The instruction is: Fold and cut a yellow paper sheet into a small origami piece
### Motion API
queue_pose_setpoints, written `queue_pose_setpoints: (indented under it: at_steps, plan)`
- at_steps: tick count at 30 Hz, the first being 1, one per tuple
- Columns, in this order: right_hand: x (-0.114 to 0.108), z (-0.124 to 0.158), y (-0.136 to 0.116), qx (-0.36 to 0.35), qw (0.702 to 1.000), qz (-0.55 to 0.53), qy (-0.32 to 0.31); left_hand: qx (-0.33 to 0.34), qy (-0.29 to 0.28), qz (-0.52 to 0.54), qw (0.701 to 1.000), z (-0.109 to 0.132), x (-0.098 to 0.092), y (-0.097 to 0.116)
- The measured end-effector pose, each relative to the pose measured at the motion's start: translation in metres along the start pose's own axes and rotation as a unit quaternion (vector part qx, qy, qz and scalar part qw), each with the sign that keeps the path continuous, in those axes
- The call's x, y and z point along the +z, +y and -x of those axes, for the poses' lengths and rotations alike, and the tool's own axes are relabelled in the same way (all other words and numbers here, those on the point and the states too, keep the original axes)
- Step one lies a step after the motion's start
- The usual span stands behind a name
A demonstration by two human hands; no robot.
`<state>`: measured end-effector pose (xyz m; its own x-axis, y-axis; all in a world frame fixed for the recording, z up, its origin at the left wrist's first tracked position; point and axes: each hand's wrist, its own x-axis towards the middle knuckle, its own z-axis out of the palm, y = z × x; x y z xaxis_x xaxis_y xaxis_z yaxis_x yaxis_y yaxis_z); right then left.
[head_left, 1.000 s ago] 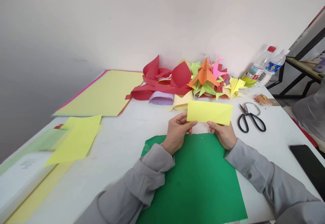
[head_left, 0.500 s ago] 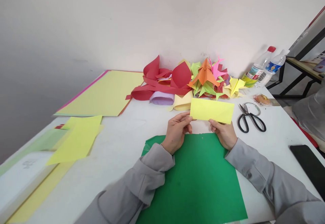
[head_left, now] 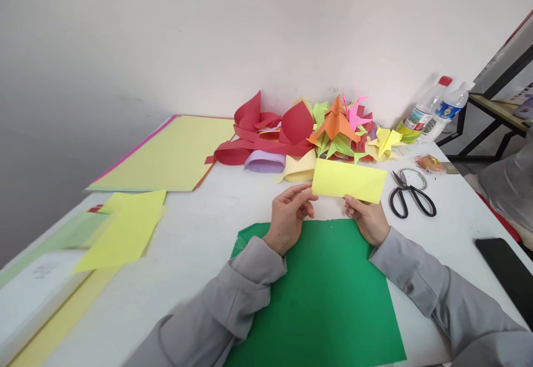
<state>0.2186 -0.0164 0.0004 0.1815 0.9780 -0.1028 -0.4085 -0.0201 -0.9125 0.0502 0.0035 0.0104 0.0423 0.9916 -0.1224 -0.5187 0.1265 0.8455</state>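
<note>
Pinching yellow paper [head_left: 348, 181] with right hand [head_left: 370, 222] by lower edge, just beyond green sheet [head_left: 325, 295]; left hand [head_left: 288, 217] narrow at left corner — cannot tell if gripping. Probably light, easily creased — best held by edges.

A pale wall [head_left: 266, 39] with a few faint scuffs rises behind the white table [head_left: 179, 245]. The wall's left part sinks into grey shadow, while its middle looks brighter under soft light. At the right, beyond the table's edge, stands a black-framed rack [head_left: 510, 73] with a wooden shelf [head_left: 502, 112].
</note>
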Motion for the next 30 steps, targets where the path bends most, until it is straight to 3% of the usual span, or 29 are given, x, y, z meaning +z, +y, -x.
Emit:
queue_pose_setpoints:
  at_steps: [6, 17, 30]
  plan:
    - [-0.0029, 0.0024, 0.0007, -0.034, 0.991, 0.096, -0.084, -0.044, -0.114, -0.052, 0.991, 0.0063, 0.0041, -0.0014]
    - [-0.0039, -0.0006, -0.0027, 0.022, 0.997, 0.022, -0.064, -0.065, -0.090, -0.061, 0.992, 0.0030, 0.0009, -0.0016]
    - [-0.0064, -0.0030, 0.0003, -0.016, 0.997, -0.072, -0.040, -0.050, -0.053, -0.061, 0.995, 0.0019, 0.0004, -0.0028]
